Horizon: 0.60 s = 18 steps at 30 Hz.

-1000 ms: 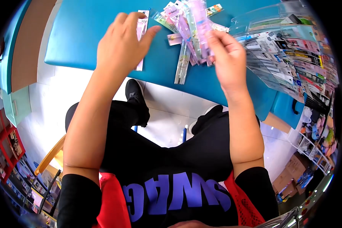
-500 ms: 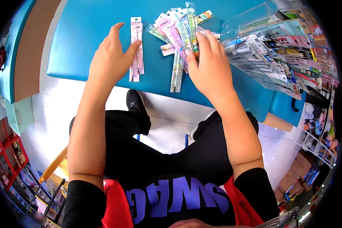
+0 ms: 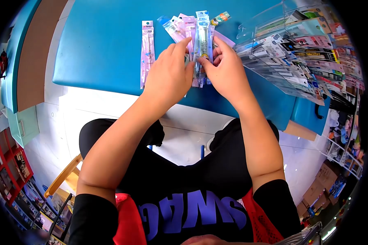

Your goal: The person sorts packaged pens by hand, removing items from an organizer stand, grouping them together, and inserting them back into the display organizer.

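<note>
A small pile of slim pen packets (image 3: 189,25) in pink and clear plastic lies on the blue table (image 3: 102,49). On top is a clear packet with a blue header (image 3: 203,30). My left hand (image 3: 169,75) reaches over the pile's left side, fingers stretched and thumb apart, beside the packets. My right hand (image 3: 227,73) is at the right side, its fingers curled and its thumb on the top packet's edge. Left of the pile, pink packets (image 3: 147,49) lie stacked upright to my view. My hands partly hide the lower pile.
A clear acrylic rack (image 3: 265,61) crammed with packaged stationery stands at the table's right. An orange-tipped packet (image 3: 221,18) sticks out behind the pile. A wooden chair (image 3: 65,175) is on the floor at left, near a red shelf (image 3: 8,159).
My left hand has moved right, from the separate pink packets to the pile. The pile's packets are more upright and bunched together, and my right hand's fingers have curled in.
</note>
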Available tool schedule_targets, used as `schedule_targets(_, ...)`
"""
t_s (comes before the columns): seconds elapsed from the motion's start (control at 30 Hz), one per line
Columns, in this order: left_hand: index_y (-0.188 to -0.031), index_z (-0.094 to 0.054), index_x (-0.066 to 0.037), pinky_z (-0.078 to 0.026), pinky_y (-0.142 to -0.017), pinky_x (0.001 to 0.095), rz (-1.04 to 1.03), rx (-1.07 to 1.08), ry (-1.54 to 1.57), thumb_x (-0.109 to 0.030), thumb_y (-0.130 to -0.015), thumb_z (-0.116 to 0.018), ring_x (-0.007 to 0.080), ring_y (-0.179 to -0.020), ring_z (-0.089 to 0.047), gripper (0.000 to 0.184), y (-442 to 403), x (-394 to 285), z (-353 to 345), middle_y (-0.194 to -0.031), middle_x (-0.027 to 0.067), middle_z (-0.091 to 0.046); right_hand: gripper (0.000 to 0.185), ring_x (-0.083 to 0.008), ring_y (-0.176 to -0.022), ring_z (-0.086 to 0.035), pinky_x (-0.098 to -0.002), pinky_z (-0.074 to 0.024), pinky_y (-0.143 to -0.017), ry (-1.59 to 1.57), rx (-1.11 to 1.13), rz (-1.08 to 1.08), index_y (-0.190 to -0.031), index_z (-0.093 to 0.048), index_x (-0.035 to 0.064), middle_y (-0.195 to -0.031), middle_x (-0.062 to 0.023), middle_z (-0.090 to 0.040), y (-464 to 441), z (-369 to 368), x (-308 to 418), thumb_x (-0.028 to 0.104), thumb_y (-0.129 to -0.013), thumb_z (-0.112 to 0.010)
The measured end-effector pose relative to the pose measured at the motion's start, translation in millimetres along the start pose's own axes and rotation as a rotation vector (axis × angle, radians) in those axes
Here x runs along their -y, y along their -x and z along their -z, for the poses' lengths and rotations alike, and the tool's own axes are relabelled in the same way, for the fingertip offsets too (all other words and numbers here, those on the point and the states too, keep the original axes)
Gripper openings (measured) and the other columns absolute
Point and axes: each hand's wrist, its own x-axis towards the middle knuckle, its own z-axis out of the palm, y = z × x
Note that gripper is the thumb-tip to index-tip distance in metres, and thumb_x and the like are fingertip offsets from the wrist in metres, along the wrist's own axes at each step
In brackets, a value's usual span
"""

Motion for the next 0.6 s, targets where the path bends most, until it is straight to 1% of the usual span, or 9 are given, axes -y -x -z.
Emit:
schedule_targets(0.07, -0.144, -0.053, 0.0, -0.057, -0.079, 0.0364, 0.146, 0.018, 0.179, -0.014, -0.094, -0.072, 0.0247, -0.096, -0.069, 0.055, -6.0, 1.0, -3.6, -0.118, 0.0147, -0.067, 0.056, -0.0227, -0.078, -0.066, -0.0367, -0.0556, -0.071, 0.002, 0.06, -0.023, -0.133, -0.058, -0.0035, -0.093, -0.0131, -0.066, -4.0, 2.0, -1.7, 0.014, -0.086, -0.082)
schedule_targets(0.13, -0.145, -0.053, 0.002, -0.057, -0.078, 0.0336, 0.305, 0.034, 0.368, -0.015, -0.095, -0.073, 0.0198, -0.096, -0.069, 0.057, -13.8, 0.7, -6.3, -0.12, 0.0136, -0.068, 0.054, -0.0196, -0.074, -0.065, -0.0352, -0.0552, -0.069, -0.034, 0.045, -0.02, -0.132, -0.059, -0.0032, -0.089, -0.0109, -0.067, -3.6, 2.8, 3.1, 0.014, -0.087, -0.082)
schedule_targets(0.17, -0.144, -0.054, 0.004, -0.057, -0.077, 0.033, 0.344, 0.044, 0.417, -0.017, -0.095, -0.074, 0.019, -0.095, -0.069, 0.057, -18.2, -0.2, -6.3, -0.118, 0.0134, -0.068, 0.053, -0.018, -0.072, -0.065, -0.0344, -0.055, -0.068, -0.051, 0.037, -0.017, -0.131, -0.059, -0.0031, -0.087, -0.0098, -0.068, -4.3, 3.5, 5.3, 0.014, -0.087, -0.082)
schedule_targets(0.23, -0.143, -0.055, 0.007, -0.057, -0.076, 0.0318, 0.422, 0.064, 0.517, -0.02, -0.094, -0.077, 0.0174, -0.093, -0.069, 0.06, -26.6, -3.1, -4.8, -0.115, 0.0128, -0.069, 0.049, -0.0149, -0.071, -0.064, -0.0319, -0.054, -0.066, -0.13, 0.023, -0.023, -0.128, -0.059, -0.0035, -0.089, -0.0089, -0.069, -5.8, 2.6, 5.2, 0.014, -0.088, -0.082)
schedule_targets(0.33, -0.133, -0.061, 0.008, -0.057, -0.075, 0.0308, 0.432, 0.05, 0.631, -0.026, -0.094, -0.078, 0.0156, -0.088, -0.069, 0.055, -34.6, -6.4, -4.8, -0.107, 0.0115, -0.071, 0.044, -0.0118, -0.07, -0.062, -0.0296, -0.053, -0.065, -0.184, 0.008, 0.009, -0.125, -0.06, -0.0037, -0.089, -0.0079, -0.07, -8.3, 0.1, 1.8, 0.013, -0.09, -0.081)
schedule_targets(0.43, -0.123, -0.066, 0.005, -0.055, -0.073, 0.03, 0.486, 0.162, 0.653, -0.03, -0.093, -0.08, 0.0139, -0.086, -0.068, 0.048, -43.9, -3.9, 0.1, -0.098, 0.0091, -0.072, 0.043, -0.0101, -0.071, -0.062, -0.0279, -0.0524, -0.065, -0.274, 0.051, 0.031, -0.125, -0.059, -0.0032, -0.09, -0.0067, -0.069, -10.4, 0.7, 4.6, 0.011, -0.09, -0.08)
schedule_targets(0.53, -0.114, -0.069, 0.001, -0.054, -0.07, 0.03, 0.621, 0.184, 0.747, -0.027, -0.094, -0.078, 0.0131, -0.084, -0.067, 0.035, -48.0, -10.5, 2.1, -0.093, 0.0074, -0.072, 0.042, -0.0089, -0.072, -0.062, -0.0267, -0.0518, -0.065, -0.397, 0.117, 0.054, -0.127, -0.059, -0.0025, -0.094, -0.0065, -0.069, -9.7, -1.3, 5.2, 0.008, -0.091, -0.078)
schedule_targets(0.6, -0.115, -0.068, 0.0, -0.055, -0.07, 0.0312, 0.612, 0.208, 0.895, -0.023, -0.096, -0.075, 0.0144, -0.084, -0.068, 0.031, -49.6, -5.9, 3.8, -0.097, 0.0078, -0.072, 0.042, -0.0084, -0.072, -0.061, -0.0262, -0.0514, -0.065, -0.492, 0.143, 0.055, -0.128, -0.059, -0.0025, -0.099, -0.0072, -0.069, -7.9, -0.6, 6.8, 0.007, -0.091, -0.077)
